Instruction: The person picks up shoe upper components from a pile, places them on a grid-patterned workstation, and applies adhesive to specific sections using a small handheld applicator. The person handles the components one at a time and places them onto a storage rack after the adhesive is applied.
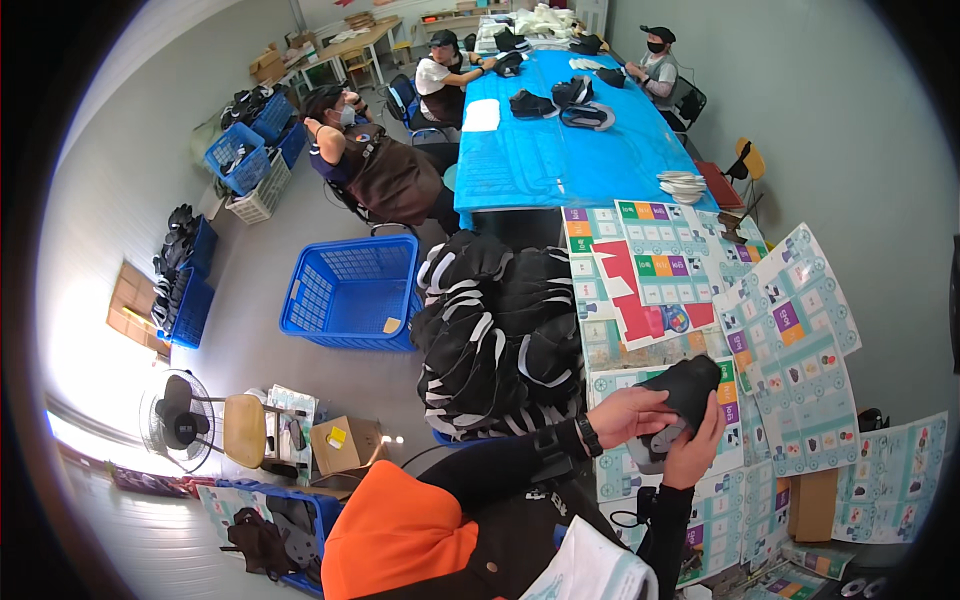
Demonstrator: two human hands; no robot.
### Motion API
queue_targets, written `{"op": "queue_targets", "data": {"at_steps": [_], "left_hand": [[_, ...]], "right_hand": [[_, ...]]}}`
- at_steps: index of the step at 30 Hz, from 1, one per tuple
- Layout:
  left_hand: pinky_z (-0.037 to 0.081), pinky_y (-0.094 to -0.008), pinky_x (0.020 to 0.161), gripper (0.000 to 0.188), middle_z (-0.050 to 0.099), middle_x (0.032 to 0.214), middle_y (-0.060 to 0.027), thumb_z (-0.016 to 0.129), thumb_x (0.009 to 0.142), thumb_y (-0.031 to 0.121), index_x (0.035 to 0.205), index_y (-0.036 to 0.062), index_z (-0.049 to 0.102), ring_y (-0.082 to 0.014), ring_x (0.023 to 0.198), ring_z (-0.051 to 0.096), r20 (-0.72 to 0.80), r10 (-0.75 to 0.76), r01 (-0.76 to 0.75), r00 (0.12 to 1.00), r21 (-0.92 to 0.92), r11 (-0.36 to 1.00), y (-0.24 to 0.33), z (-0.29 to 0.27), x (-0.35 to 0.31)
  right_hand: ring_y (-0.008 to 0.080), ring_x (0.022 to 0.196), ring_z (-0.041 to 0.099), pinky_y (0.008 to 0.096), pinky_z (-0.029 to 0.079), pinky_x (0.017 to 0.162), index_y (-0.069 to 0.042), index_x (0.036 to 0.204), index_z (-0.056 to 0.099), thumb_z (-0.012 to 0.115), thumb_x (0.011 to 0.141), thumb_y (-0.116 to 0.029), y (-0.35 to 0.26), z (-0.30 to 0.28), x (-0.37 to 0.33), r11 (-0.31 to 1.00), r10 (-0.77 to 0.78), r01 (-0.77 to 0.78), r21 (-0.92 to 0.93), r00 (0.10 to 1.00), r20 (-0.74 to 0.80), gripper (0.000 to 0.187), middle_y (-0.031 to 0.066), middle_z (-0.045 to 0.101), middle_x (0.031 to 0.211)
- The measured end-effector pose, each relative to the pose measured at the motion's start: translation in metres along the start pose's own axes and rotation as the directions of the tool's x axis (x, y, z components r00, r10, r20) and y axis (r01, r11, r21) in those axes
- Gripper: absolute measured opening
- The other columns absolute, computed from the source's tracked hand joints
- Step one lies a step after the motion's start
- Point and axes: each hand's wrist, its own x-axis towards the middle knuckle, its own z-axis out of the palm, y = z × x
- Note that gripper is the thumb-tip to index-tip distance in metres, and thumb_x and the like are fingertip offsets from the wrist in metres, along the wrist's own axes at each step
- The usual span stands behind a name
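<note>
A black shoe upper (688, 388) with a grey part at its lower end is held in both my hands above the paper-covered table. My left hand (628, 416) pinches its left side, thumb and fingers closed on it. On the other side, my right hand (696, 448) grips the lower right edge, its fingers wrapped partly behind. Printed sheets (640, 270) with coloured squares cover the table under and beyond my hands. Just left of the table rises a big heap of black shoe uppers (490, 340) with white edging.
An open blue crate (350, 255) stands on the floor beyond the heap. Three people sit around a long blue-covered table (570, 160) with shoe uppers on it. Printed sheets (800, 370) hang over the table's right side. A fan (182, 420), chair and cardboard box (345, 445) stand at the left.
</note>
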Motion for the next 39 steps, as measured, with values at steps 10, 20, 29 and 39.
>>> {"op": "queue_targets", "data": {"at_steps": [10,20,29,39], "left_hand": [[0.057,-0.0374,0.086,0.043,0.068,0.113,-0.0109,0.078,0.088,0.019,0.129,0.0122,0.068,-0.0326,0.100,0.068,0.667,0.438,-0.558,0.603,0.745,-0.366,-0.014,0.001,-0.009],[0.056,-0.0333,0.083,0.029,0.068,0.103,-0.0077,0.078,0.090,0.020,0.118,0.0122,0.077,-0.0254,0.093,0.069,0.652,0.367,-0.660,0.663,0.741,-0.124,-0.028,0.006,-0.015],[0.053,-0.0351,0.081,0.014,0.067,0.101,-0.0099,0.075,0.092,0.016,0.098,0.0039,0.072,-0.0273,0.097,0.066,0.479,0.520,-0.480,0.708,0.865,-0.144,-0.056,0.014,-0.004],[0.052,-0.0385,0.094,0.033,0.065,0.115,-0.0108,0.079,0.088,0.021,0.115,0.0056,0.069,-0.0318,0.108,0.063,0.674,0.311,-0.613,0.670,0.739,-0.279,-0.056,0.009,-0.007]], "right_hand": [[0.0456,0.115,0.059,0.0488,0.048,0.096,-0.007,0.141,0.055,0.053,0.084,0.009,0.025,-0.037,-0.032,0.988,0.067,-0.074,0.138,0.996,0.052,0.059,0.0224,0.061,0.125],[0.0266,0.117,0.062,0.0361,0.052,0.095,0.002,0.127,0.061,0.062,0.097,-0.003,0.055,-0.066,-0.072,0.888,0.085,-0.081,0.453,0.996,0.010,0.030,0.0156,0.063,0.130],[0.0307,0.110,0.065,0.0367,0.052,0.091,0.001,0.117,0.068,0.064,0.096,-0.003,0.046,-0.083,-0.069,0.941,-0.013,-0.006,0.339,0.999,0.052,0.022,0.0166,0.068,0.119],[0.0249,0.083,0.064,0.0334,0.051,0.067,0.000,0.108,0.072,0.066,0.096,-0.003,0.040,-0.071,-0.070,0.977,0.093,-0.063,0.201,0.985,-0.142,0.013,0.0114,0.067,0.097]]}}
